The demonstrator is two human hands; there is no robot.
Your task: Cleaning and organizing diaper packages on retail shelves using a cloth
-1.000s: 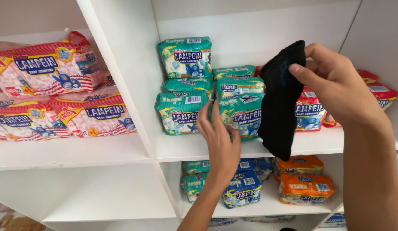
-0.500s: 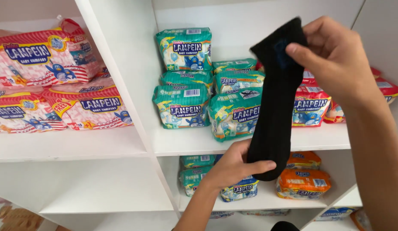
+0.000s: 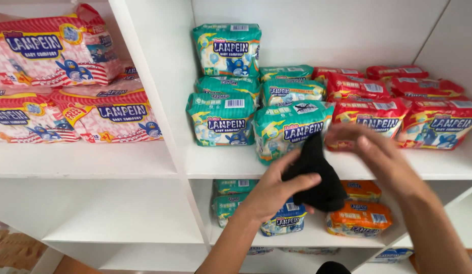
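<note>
A black cloth (image 3: 318, 175) is bunched between both hands in front of the white shelf edge (image 3: 221, 165). My left hand (image 3: 274, 192) grips its lower left side with thumb on top. My right hand (image 3: 373, 152), blurred with motion, touches the cloth's upper right. Behind them stand green diaper packs (image 3: 222, 119) and red diaper packs (image 3: 383, 116) on the middle shelf.
Large pink-and-red diaper packs (image 3: 68, 81) fill the left compartment. On the lower shelf sit orange packs (image 3: 359, 219) and blue-green packs (image 3: 284, 223). A white vertical divider (image 3: 155, 101) separates the compartments. A patterned floor shows at the bottom left.
The cloth hung long from my raised right hand before. Both hands have come down to the shelf edge and the cloth is now gathered into a bunch between them.
</note>
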